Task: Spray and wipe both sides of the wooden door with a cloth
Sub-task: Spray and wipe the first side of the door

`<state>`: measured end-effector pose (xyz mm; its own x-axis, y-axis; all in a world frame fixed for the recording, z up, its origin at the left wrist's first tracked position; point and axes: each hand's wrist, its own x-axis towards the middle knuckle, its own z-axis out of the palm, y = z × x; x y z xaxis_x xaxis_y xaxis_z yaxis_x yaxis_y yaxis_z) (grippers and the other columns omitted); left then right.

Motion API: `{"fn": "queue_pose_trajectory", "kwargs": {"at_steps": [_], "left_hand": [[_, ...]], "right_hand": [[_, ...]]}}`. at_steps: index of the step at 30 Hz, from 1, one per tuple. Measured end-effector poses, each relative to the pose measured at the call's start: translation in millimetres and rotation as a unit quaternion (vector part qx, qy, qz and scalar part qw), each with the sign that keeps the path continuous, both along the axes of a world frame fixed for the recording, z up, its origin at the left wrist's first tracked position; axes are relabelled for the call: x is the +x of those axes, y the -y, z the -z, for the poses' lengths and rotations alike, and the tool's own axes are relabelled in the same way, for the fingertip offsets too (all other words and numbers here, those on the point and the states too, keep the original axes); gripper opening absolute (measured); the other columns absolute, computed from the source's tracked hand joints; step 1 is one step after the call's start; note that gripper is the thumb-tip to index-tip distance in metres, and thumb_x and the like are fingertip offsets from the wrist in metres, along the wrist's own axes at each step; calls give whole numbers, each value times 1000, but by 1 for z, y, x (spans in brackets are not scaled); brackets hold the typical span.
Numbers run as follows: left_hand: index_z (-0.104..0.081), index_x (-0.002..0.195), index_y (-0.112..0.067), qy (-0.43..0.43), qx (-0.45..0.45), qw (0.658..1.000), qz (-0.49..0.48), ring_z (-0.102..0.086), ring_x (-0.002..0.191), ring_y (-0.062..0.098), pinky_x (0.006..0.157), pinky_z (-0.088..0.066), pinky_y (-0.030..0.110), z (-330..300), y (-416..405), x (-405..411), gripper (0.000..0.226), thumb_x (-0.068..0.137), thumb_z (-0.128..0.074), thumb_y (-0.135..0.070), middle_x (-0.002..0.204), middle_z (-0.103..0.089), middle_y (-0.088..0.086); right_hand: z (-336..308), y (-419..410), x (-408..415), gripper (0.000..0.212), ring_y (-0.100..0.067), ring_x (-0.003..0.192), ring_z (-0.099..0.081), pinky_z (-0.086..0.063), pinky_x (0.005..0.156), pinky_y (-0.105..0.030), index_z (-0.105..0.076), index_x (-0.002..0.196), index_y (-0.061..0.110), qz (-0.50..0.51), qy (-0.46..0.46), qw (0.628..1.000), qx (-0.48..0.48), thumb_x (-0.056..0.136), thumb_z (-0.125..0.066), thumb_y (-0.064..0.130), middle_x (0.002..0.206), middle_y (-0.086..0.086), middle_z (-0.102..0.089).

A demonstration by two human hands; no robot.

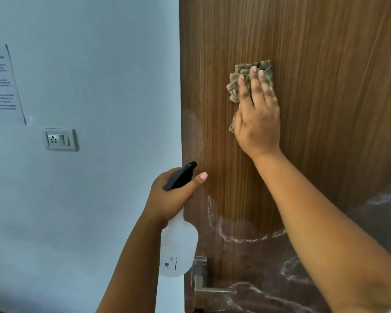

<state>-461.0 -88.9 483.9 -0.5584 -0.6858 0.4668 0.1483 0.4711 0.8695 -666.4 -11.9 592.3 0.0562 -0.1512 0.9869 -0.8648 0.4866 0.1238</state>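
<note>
My right hand (259,118) lies flat in the upper middle of the frame, fingers straight and pressing a crumpled brownish cloth (239,84) against the wooden door (325,64), which fills the right half of the picture. The cloth bunches out above and to the left of my fingertips. My left hand (172,197), lower and just left of centre, has its grip clamped around the neck of a spray bottle (178,247); its black nozzle (181,176) points up towards the door's left edge, and the cloudy white body hangs below my fist. Whitish wet streaks and a curved smear (235,238) mark the lower part of the door. A metal handle (210,288) sits near the bottom, beside the bottle. On the pale wall (99,64) to the left are a switch plate (60,139) and a printed sheet (2,86).
</note>
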Motion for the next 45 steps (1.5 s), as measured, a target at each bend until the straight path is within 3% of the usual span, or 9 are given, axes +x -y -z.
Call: {"fn": "queue_pose_trajectory", "kwargs": {"at_steps": [3,7,21,26,31,35,38,40,45], "left_hand": [[-69,88,-8,0,22,1000,-16,-68,72,28,76,-62,42,1,2,5,54,80,-67,-60,73,-66,12],[-69,82,-8,-23,45,998,-39,-66,59,14,61,-57,21,-2,-5,18,63,72,-58,-69,67,-67,9],[-70,85,-4,-87,70,994,22,-73,73,28,75,-63,36,-8,-2,46,55,76,-65,-59,73,-71,11],[-71,83,-14,-70,66,995,21,-69,65,19,65,-60,28,-10,-8,50,48,68,-68,-60,64,-66,3],[-72,87,-6,-107,71,992,5,-73,77,32,76,-63,38,-12,1,57,54,75,-68,-59,76,-71,14],[-71,83,-3,-116,59,991,6,-71,72,24,70,-61,30,-18,2,61,52,78,-67,-55,74,-71,14],[-73,79,-10,-118,62,991,6,-71,70,23,67,-60,28,-21,3,65,44,77,-67,-54,73,-71,11],[-73,80,-10,-119,74,990,1,-71,72,30,72,-63,35,-21,4,64,44,76,-71,-54,74,-70,15],[-72,92,-7,-97,55,994,0,-73,76,30,75,-63,37,-19,2,61,47,82,-68,-53,76,-71,12]], "right_hand": [[11,6,5,53,-29,149,-18,-17,122,-42,-30,153,12,6,16,1000,-22,101,-37,16,160,-14,-23],[11,6,7,54,-30,149,-18,-17,122,-43,-28,153,12,8,24,999,-30,100,-35,17,160,-14,-22],[30,21,24,53,-31,149,-16,-20,121,-45,-28,153,10,-5,78,995,-65,101,-35,13,160,-17,-21],[41,26,34,53,-32,150,-15,-19,121,-45,-27,154,8,-13,81,995,-60,101,-34,14,160,-18,-20],[100,34,44,65,-34,148,-18,-15,121,-47,-21,155,7,0,-38,993,111,96,-48,15,160,-20,-18],[139,31,36,79,-31,147,-24,-28,118,-46,-16,155,9,5,-277,888,368,91,-58,29,161,-17,-12],[102,35,35,68,-27,148,-22,-25,120,-46,-21,154,11,-3,-325,845,425,96,-50,27,160,-13,-16],[55,42,39,58,-29,147,-24,-27,118,-47,-24,154,10,0,-312,869,384,99,-38,20,160,-15,-21],[-76,40,45,60,-30,150,-12,-7,122,-40,-16,156,9,33,-203,945,254,100,-35,19,162,-16,-14]]}}
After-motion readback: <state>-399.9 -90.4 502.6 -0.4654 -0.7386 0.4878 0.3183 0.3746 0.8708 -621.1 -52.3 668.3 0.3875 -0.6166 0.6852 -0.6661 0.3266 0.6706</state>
